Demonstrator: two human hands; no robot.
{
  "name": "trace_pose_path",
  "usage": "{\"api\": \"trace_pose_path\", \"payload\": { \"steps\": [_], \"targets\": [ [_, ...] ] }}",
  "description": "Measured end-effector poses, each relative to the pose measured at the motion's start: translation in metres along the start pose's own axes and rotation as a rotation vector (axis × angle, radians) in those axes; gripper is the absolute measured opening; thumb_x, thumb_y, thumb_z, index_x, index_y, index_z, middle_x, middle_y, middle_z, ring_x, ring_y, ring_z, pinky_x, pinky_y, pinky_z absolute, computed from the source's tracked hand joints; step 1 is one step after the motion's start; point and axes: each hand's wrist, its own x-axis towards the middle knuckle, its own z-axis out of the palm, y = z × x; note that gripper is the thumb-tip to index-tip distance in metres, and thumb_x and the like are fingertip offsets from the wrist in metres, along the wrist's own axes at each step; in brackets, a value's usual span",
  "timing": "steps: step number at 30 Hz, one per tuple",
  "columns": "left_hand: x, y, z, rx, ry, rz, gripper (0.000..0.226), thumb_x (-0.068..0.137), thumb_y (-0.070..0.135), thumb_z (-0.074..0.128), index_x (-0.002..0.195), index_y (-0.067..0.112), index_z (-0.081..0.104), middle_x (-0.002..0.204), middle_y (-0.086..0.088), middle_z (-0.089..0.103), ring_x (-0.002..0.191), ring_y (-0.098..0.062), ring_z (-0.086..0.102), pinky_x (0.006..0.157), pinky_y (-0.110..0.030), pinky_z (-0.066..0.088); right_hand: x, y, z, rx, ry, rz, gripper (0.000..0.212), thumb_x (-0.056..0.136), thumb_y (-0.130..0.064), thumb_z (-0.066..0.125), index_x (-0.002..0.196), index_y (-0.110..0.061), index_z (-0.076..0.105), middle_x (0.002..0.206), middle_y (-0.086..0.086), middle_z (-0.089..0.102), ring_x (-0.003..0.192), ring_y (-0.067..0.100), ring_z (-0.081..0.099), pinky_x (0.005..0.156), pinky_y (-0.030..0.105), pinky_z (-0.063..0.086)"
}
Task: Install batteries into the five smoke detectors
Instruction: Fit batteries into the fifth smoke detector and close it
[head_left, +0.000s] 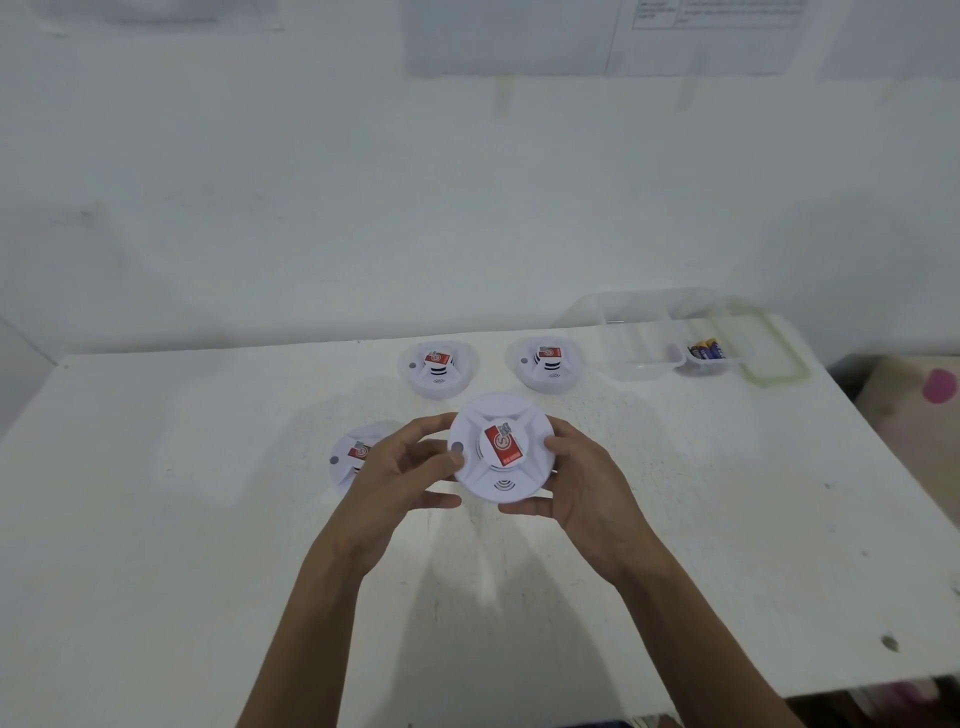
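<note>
The left hand (410, 467) and right hand (582, 483) each curl their grip round the rim of a round white plastic smoke detector with a red label (498, 452) above the white tabletop (208, 519), with a second detector (439, 366) and third detector (548, 364) beyond it, a fourth detector (349, 457) at its left, and blue batteries (705, 351) in a clear plastic tray (644, 366) beyond it to the right.

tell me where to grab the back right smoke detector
I'd take the back right smoke detector by its round outer rim, thumb and fingers on opposite edges, coming from above. It lies flat on the table, raised centre up, and the clear container sits close on its right.
</note>
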Motion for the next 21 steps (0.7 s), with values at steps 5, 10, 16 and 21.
{"api": "trace_pose_path", "payload": {
  "steps": [5,10,16,21],
  "targets": [
    [-0.0011,0.0001,0.0004,-0.008,0.0,0.002,0.028,0.086,0.021,0.061,0.113,0.029,0.06,0.093,0.002,0.074,0.087,-0.016,0.07,0.071,-0.03,0.058,-0.003,0.0005,0.0001,0.009,-0.018,-0.006,0.043,0.083,-0.028,0.049,0.123,-0.013,0.058,0.115,0.012,0.067,0.102,0.035,0.066,0.075,0.048,0.057],
    [-0.0037,0.0001,-0.0002,0.004,-0.004,0.012,0.039,0.076,0.032,0.063,0.114,0.028,0.06,0.094,0.004,0.074,0.09,-0.016,0.069,0.072,-0.03,0.058,-0.0029,0.0022,0.0,0.002,-0.007,-0.007,0.037,0.088,-0.025,0.052,0.123,-0.014,0.058,0.116,0.012,0.067,0.101,0.035,0.066,0.074,0.046,0.057],
    [-0.0042,-0.002,-0.0017,0.001,0.009,0.01,0.027,0.089,0.017,0.06,0.112,0.03,0.061,0.094,0.004,0.074,0.09,-0.015,0.069,0.07,-0.029,0.057,-0.0038,0.0031,0.0006,-0.006,0.001,-0.008,0.035,0.093,-0.021,0.049,0.126,-0.012,0.056,0.12,0.013,0.064,0.103,0.035,0.065,0.076,0.049,0.057],
    [-0.005,-0.0021,-0.0027,0.004,0.012,0.01,0.026,0.09,0.015,0.059,0.112,0.03,0.061,0.094,0.005,0.074,0.089,-0.015,0.069,0.068,-0.027,0.057,-0.005,0.004,0.0026,-0.01,-0.001,-0.015,0.038,0.091,-0.023,0.049,0.126,-0.013,0.056,0.12,0.013,0.064,0.103,0.035,0.065,0.075,0.048,0.057]
  ]
}}
